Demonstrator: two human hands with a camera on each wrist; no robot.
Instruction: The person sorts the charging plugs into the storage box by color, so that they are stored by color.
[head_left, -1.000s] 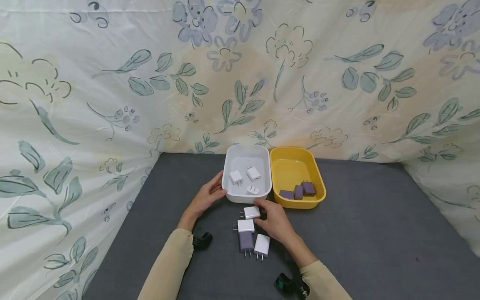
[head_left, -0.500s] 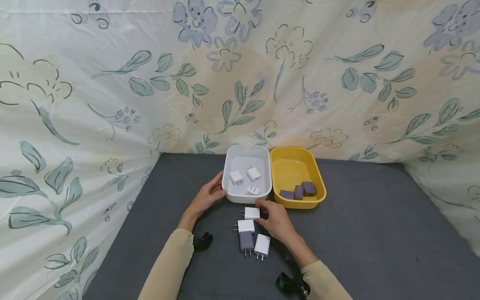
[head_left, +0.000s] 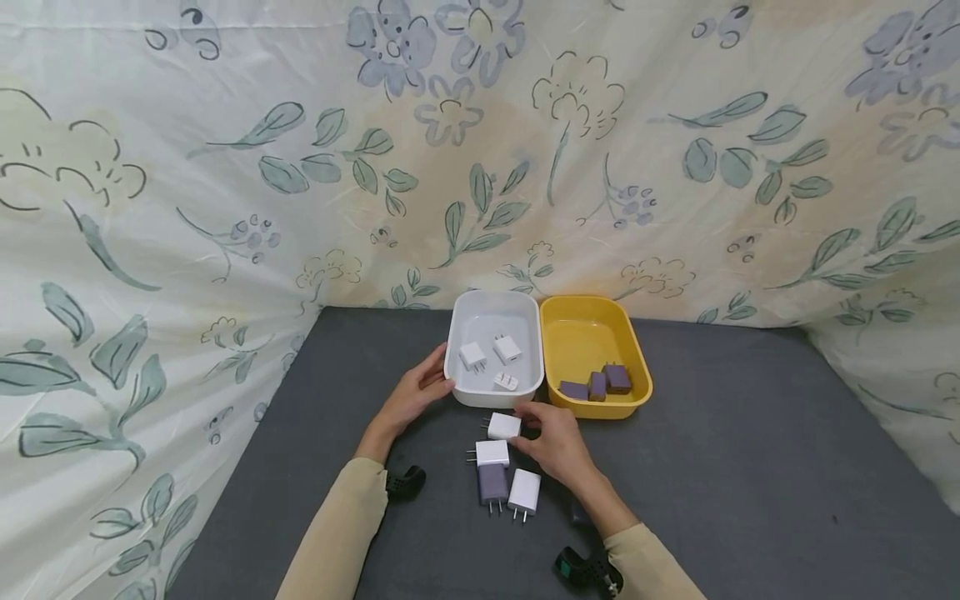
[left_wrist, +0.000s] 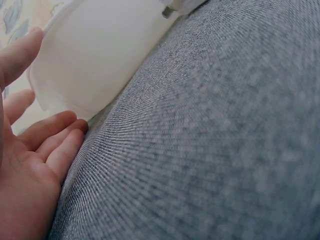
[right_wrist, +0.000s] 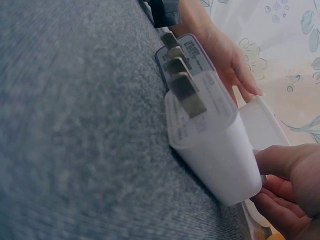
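In the head view my left hand point(head_left: 411, 398) rests against the left side and front corner of a white plastic box point(head_left: 457, 392), its fingers fairly straight. Several white plug chargers point(head_left: 473, 356) lie inside that box. Just in front of it, my right hand point(head_left: 555, 440) pinches a white charger point(head_left: 505, 426) between thumb and fingers, prongs pointing left. Nearer to me lie a second white charger point(head_left: 492, 452), a purple charger point(head_left: 492, 483) and another white charger point(head_left: 524, 491). This last one looms large, prongs foremost, in the right wrist view point(right_wrist: 215, 130), partly hiding my right fingers point(right_wrist: 282, 157).
A yellow box point(head_left: 585, 325) stands against the white one's right side, with purple chargers point(head_left: 617, 377) at its front end. Both boxes sit near the back edge of the dark grey table point(head_left: 750, 450). A flowered cloth point(head_left: 480, 183) hangs behind.
My right hand has moved very slightly to the right, and the white charger at its fingertips has turned a little. The left hand and both boxes keep their places.
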